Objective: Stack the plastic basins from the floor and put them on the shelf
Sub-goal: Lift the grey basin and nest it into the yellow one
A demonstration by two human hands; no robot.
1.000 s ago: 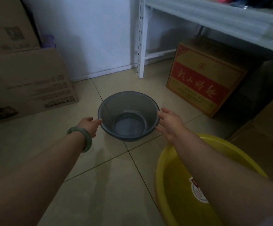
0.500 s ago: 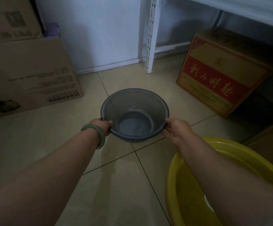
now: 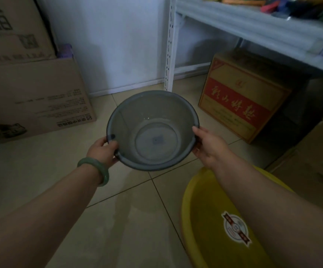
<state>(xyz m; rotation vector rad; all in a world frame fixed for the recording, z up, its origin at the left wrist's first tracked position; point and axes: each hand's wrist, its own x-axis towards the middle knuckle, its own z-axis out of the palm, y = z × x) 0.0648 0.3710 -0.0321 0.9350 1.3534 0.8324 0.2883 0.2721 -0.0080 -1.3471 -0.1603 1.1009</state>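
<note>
small basin (image 3: 153, 130) between both hands | large basin (image 3: 210, 229) right, nearer | shelf (image 3: 253, 29) behind (right)

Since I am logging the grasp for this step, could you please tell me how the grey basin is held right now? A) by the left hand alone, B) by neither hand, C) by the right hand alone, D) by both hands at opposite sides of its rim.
D: the left hand and the right hand each grip opposite sides of the grey basin at its rim.

A translucent grey basin (image 3: 153, 130), empty and tilted toward the camera, sits centre; a larger yellow basin (image 3: 205, 219) with a round sticker sits near right, below the white shelf (image 3: 253, 26) far right
</note>
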